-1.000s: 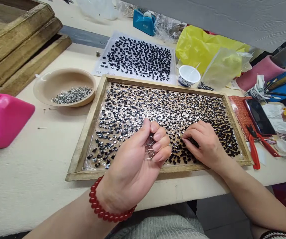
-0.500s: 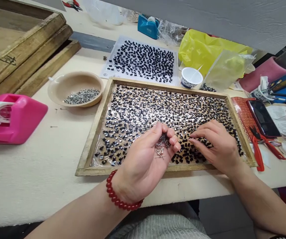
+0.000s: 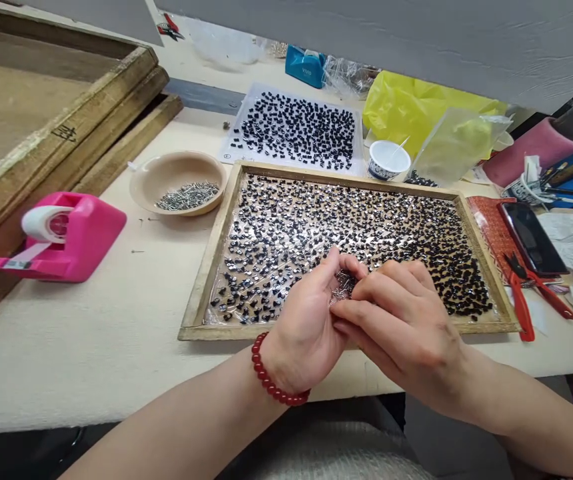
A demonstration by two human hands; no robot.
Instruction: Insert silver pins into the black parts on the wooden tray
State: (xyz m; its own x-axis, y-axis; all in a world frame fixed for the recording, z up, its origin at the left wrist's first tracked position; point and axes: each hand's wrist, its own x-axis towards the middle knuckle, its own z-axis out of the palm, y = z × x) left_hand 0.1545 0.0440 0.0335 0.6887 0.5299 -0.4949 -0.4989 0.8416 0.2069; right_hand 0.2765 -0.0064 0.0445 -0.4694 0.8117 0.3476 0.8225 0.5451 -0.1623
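Observation:
My left hand (image 3: 311, 327), with a red bead bracelet (image 3: 274, 380) at the wrist, is cupped palm up around a small heap of metal pins (image 3: 342, 285). Over that palm lies my right hand (image 3: 401, 320), its fingers drawn together at the pins; what its fingertips pinch is hidden. Both hands are above the front edge of a wooden-framed tray (image 3: 196, 293), which is covered with many small black pieces (image 3: 256, 260). Left of the tray, a beige bowl (image 3: 141, 183) contains more pins (image 3: 187, 196).
A pink tape dispenser (image 3: 91, 240) and stacked wooden frames (image 3: 116, 107) are at the left. Behind the tray lie a sheet of black pieces (image 3: 296, 130), a white cup (image 3: 389, 160) and a yellow bag (image 3: 406, 103). Red-handled pliers (image 3: 521, 307) and a phone (image 3: 534, 237) are at the right.
My right hand has moved left from over the black pieces to the pins in my left palm. The view has shifted, so the table objects appear further right.

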